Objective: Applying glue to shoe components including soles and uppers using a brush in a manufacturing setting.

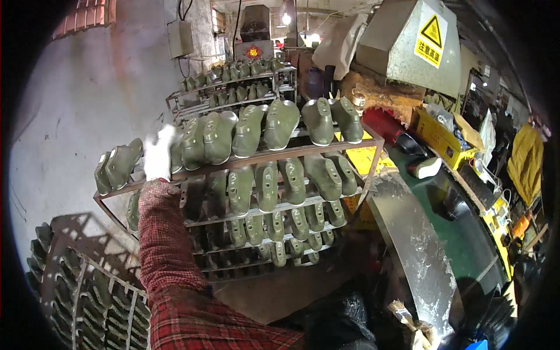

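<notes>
We see smooth, faintly glossy green lasts, plastic by their look, a dull metal rack, our matt woven-cloth sleeve and a scuffed, bare-metal plate.

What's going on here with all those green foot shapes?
The person's left hand, which looks white-gloved, is at the top of a metal rack, beside green foot-shaped forms. It's too blurred to tell whether it grips one. More stand in rows lower down.

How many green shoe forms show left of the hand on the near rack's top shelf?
2: one form at the left end, another form nearer the left hand; some may be hidden.
</notes>
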Demonstrator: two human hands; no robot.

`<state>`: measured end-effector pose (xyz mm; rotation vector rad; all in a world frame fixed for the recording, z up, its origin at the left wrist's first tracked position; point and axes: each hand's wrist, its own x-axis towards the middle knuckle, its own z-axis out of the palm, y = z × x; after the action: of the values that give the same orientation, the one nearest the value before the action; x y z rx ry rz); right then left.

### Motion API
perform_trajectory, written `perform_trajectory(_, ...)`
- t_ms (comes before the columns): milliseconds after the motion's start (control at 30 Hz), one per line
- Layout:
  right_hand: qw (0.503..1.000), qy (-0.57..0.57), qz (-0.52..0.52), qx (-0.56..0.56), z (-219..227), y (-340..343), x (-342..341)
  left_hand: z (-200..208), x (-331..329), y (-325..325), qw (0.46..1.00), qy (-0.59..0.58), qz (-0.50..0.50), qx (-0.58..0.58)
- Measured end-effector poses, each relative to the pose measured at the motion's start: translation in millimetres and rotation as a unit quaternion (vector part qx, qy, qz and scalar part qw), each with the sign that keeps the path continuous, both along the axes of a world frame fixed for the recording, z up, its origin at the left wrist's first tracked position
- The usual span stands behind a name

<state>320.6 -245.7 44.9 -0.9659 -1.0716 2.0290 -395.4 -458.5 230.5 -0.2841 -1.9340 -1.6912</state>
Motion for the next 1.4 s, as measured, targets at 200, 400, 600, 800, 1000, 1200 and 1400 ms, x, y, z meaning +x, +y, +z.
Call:
perform_trajectory(200, 0.942, -0.208, -0.03, 0.261, 37.5, -43.6, -42.5, -23.9, -41.5, -27.4, 0.932, -0.036, -0.254, 0.256)
perform_trajectory(400, 0.869, -0.286, -0.153, 0.375, 31.4, -60.7, -25.7, -75.7, 96.9, 14.9, 0.69, 0.035, -0.503, 0.519)
perform_trajectory(600, 0.745, -0.346, -0.406, 0.401, 92.1, -78.5, 48.7, -92.4, 245.9, 96.5, 0.451, -0.217, -0.627, 0.597)
perform_trajectory(800, 0.322, -0.557, -0.622, 0.446, 90.3, -127.6, 209.8, -141.9, 370.7, 200.0, 0.434, -0.372, -0.799, 0.189)
perform_trajectory(1000, 0.626, -0.493, -0.581, 0.167, 103.3, -91.5, 203.3, -184.4, 480.8, 236.4, 0.29, -0.599, -0.735, 0.129)
perform_trajectory(1200, 0.685, -0.466, -0.542, 0.142, 98.2, -80.4, 225.8, -218.2, 478.1, 216.7, 0.217, -0.757, -0.616, 0.026)
perform_trajectory(1400, 0.669, -0.428, -0.577, 0.191, 116.4, -102.7, 189.1, -288.9, 453.3, 232.4, -0.027, -0.758, -0.652, -0.01)
